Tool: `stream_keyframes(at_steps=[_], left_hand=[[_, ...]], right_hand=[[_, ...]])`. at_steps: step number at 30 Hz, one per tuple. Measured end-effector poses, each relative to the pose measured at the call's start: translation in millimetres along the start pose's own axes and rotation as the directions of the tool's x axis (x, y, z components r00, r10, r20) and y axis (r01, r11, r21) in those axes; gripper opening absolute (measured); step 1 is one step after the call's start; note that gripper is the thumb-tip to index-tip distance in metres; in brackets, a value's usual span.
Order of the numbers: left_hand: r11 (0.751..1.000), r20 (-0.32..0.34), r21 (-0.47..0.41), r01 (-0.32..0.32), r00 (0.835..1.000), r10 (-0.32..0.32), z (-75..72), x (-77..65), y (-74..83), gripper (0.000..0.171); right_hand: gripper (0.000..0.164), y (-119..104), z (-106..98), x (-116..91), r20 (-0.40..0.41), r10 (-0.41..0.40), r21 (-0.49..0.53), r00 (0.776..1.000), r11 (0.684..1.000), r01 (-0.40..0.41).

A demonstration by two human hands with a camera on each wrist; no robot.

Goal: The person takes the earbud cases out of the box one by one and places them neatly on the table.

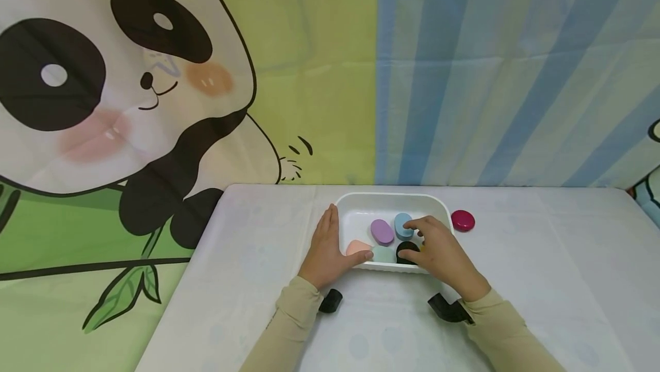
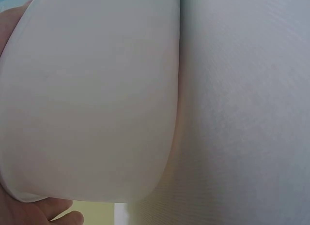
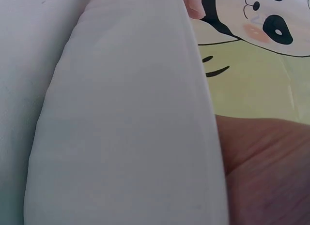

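Observation:
A white tray sits on the table, holding several small rounded pieces. My left hand rests against the tray's left side, its fingers straight along the outside and the thumb over the front rim. Inside lie a purple oval piece, a light blue piece, a pink piece and a pale green piece. My right hand reaches in over the right rim, thumb at a black piece and a fingertip at the light blue one. A yellow piece is partly hidden beside it.
A dark red round piece lies outside the tray, to its right. The white-covered table meets a printed panda cloth behind. Black wrist mounts show under both sleeves.

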State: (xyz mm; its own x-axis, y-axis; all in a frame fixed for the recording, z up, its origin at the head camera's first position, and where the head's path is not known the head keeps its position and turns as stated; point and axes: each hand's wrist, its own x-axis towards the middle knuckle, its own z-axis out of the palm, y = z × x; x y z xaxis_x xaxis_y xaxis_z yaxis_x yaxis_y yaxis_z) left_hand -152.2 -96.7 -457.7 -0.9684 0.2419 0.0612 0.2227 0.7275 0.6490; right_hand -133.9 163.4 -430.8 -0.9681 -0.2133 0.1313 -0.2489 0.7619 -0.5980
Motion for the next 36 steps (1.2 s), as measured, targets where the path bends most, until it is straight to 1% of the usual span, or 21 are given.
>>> stream_keyframes(at_steps=[7,18,23,30,36], left_hand=[[1.000,0.000,-0.007,0.007,1.000,-0.007,0.0,-0.9,-1.0,0.132],[1.000,-0.002,-0.011,-0.001,1.000,0.001,1.1,-0.7,-2.8,0.133],[1.000,0.003,-0.021,-0.002,1.000,0.002,0.0,-0.6,-0.8,0.132],[1.000,0.004,-0.023,-0.002,1.000,0.002,0.1,-0.2,-0.8,0.132],[1.000,-0.003,-0.018,-0.005,1.000,0.005,0.4,0.6,-1.9,0.132]], right_hand=[[0.050,-0.4,-0.3,0.8,0.038,-0.018,-0.002,0.999,1.000,0.019],[0.043,-2.6,-5.2,7.8,0.146,0.021,-0.001,0.989,1.000,-0.021],[0.040,-1.3,-5.8,10.5,0.177,0.013,-0.011,0.984,1.000,-0.012],[0.045,0.1,-5.6,13.0,0.218,-0.032,-0.043,0.976,0.998,0.042],[0.045,0.8,-5.1,14.0,0.250,-0.033,-0.064,0.968,0.997,0.051]])
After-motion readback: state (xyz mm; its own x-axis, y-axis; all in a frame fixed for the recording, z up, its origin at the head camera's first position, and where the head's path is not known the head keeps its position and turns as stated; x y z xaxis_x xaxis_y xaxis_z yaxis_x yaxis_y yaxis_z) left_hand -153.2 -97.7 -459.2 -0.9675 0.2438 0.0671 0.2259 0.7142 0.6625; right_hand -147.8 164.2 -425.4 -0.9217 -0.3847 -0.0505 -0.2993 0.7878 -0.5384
